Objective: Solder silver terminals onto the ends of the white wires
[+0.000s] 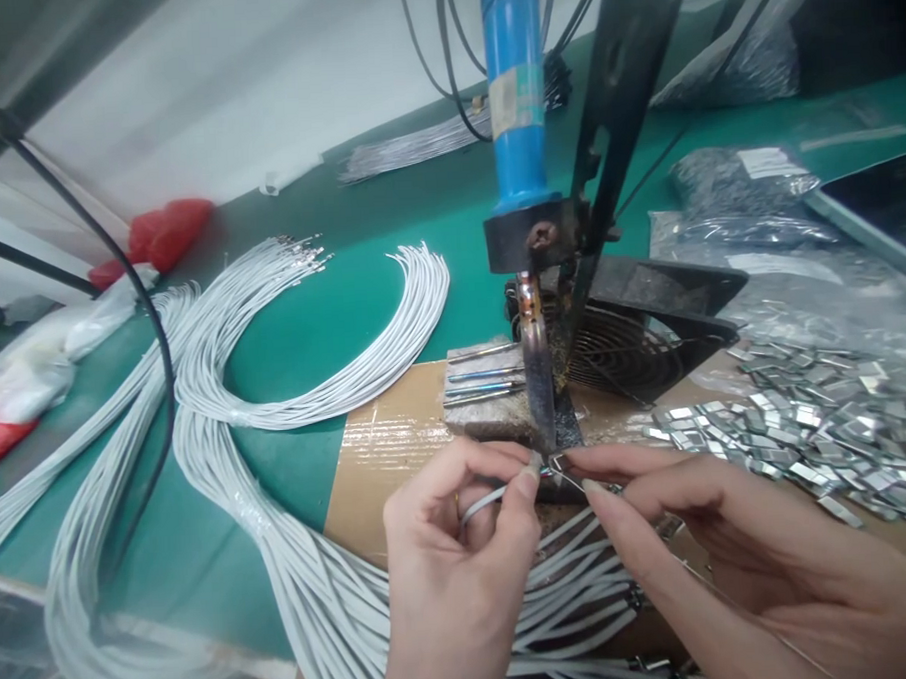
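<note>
One soldering iron (pixel 516 107) with a blue handle hangs upright in the upper middle of the frame, and its tip (pixel 537 386) points down to the centre. One black fan (pixel 633 337) lies just behind the tip. White wires lie in two bundles: one curved bundle (pixel 309 326) in the middle left, and one long bundle (pixel 129 474) that runs to the lower left and under the hands. The single wires are too many to count.

At the right, a pile of small metal pieces (pixel 802 429) lies on the cardboard (pixel 383 448), also too many to count. Clear bags (pixel 746 182) in the upper right hold more small parts; what exactly, I cannot tell.

The left hand (pixel 455 570) is closed and pinches one white wire (pixel 484 498) between thumb and forefinger, just below the tip. The right hand (pixel 702 529) is closed too and pinches a small metal piece (pixel 571 466) against the wire end.
</note>
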`<state>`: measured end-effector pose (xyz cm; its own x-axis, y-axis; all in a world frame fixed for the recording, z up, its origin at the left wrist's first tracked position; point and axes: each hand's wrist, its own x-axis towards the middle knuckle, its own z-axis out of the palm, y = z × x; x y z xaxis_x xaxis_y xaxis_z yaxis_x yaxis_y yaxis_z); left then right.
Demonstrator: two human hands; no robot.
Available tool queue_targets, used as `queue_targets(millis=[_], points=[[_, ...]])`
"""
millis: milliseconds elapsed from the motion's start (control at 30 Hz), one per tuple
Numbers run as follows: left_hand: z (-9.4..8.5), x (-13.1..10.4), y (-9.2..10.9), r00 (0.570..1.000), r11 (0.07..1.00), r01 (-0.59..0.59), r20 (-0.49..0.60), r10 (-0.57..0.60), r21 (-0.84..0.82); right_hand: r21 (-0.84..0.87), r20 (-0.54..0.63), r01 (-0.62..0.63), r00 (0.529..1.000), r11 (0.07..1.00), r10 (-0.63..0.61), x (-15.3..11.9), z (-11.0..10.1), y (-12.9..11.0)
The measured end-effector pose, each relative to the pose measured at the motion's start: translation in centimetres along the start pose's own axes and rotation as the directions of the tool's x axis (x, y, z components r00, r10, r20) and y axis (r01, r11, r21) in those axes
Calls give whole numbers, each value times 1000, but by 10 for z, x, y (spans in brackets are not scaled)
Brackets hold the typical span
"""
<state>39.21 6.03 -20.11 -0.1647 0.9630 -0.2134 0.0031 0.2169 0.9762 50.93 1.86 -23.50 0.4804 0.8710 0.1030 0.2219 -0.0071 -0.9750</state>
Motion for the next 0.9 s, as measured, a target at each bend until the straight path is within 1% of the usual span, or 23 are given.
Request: queue_targets(millis=[100, 300, 433, 500, 667, 833, 900], points=[[-1, 0, -1, 1000, 1000, -1, 11, 1, 6, 0, 3, -12, 1000, 1000, 12, 0, 0, 1], [-1, 0, -1, 1000, 1000, 3, 25, -3, 19, -56, -5, 21, 1000, 998, -22, 1, -1, 2], [-1, -1, -1, 1000, 1000, -6, 26, 6, 7, -83, -21, 86, 996, 993, -88, 2, -1, 2], [-1, -1, -1, 1000, 1000, -10, 30, 10, 10, -75, -23, 90, 995, 993, -92, 2, -1, 4], [-1, 0, -1, 1000, 999, -18, 27, 17, 32, -89, 17, 167, 986, 982, -166, 2, -4, 12], [-1, -1, -1, 1000, 1000, -6, 25, 6, 2, -102, 50, 259, 966, 961, -255, 2, -7, 17], [-1, -1, -1, 999, 1000, -12, 30, 13, -12, -97, 55, 269, 963, 958, -265, 1, -7, 17]])
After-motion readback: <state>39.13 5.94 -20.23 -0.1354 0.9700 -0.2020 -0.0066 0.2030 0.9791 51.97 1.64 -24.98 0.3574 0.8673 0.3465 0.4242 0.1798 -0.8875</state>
